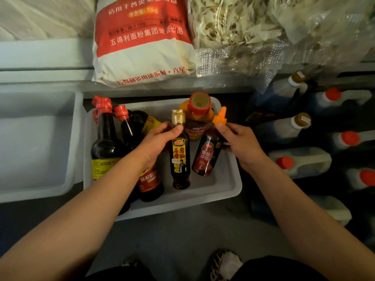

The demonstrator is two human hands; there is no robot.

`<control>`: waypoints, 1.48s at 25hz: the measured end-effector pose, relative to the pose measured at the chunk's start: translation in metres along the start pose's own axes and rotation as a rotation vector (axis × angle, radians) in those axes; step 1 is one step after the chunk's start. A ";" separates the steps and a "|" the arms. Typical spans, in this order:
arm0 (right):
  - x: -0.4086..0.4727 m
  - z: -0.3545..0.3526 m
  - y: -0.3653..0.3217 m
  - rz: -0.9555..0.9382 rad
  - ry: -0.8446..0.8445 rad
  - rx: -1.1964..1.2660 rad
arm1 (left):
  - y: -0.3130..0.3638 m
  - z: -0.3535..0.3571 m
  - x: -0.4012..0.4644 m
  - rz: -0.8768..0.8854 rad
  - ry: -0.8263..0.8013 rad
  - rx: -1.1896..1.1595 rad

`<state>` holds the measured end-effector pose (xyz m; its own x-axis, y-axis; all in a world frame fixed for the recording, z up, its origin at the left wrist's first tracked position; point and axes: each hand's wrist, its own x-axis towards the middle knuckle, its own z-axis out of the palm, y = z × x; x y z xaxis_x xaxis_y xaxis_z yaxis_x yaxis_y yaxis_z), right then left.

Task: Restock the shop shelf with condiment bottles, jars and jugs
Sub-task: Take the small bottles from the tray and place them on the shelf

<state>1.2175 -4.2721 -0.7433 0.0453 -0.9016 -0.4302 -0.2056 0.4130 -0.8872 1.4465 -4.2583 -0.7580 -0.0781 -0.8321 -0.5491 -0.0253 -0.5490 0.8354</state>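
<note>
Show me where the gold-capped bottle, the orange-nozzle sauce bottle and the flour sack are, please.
gold-capped bottle point(180, 157): head view, on its yellow label, below the left hand's fingers.
orange-nozzle sauce bottle point(207, 157): head view, on its red label.
flour sack point(142, 37): head view, on the red printed band.

Centre of the frame: a tray point(229, 191) on the floor, bottles standing in it. Left part of the tray: three tall bottles point(105, 142) bunched together. Middle: an oil bottle point(180, 159), left hand point(156, 142) at its neck. Just right of it: a sauce bottle point(207, 157), tilted, right hand point(239, 142) at its nozzle. Behind both: a jar point(197, 116) near the tray's far wall. Left of the tray, touching it: a bin point(36, 142). Upper centre, on a shelf: a flour sack point(142, 47); right of that, a bag of dried strips point(239, 31). Right edge: jugs point(300, 161) in rows on the floor.
</note>
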 end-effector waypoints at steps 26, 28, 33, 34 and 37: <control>-0.137 -0.025 -0.326 0.108 -0.095 0.324 | 0.308 -0.027 -0.168 -0.032 0.072 -0.194; -0.166 -0.030 -0.392 0.061 -0.084 0.304 | 0.367 -0.031 -0.208 -0.008 0.062 -0.175; -0.241 -0.035 -0.561 -0.109 -0.058 0.272 | 0.528 -0.044 -0.312 0.118 0.037 -0.125; -0.252 -0.036 -0.589 -0.149 -0.055 0.274 | 0.556 -0.047 -0.329 0.160 0.033 -0.135; -0.293 -0.038 -0.676 -0.282 -0.027 0.274 | 0.645 -0.059 -0.385 0.265 0.025 -0.095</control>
<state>1.3063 -4.2920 -0.0113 0.0888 -0.9825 -0.1640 0.0865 0.1716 -0.9814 1.5187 -4.2969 -0.0095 -0.0444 -0.9486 -0.3134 0.0868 -0.3161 0.9447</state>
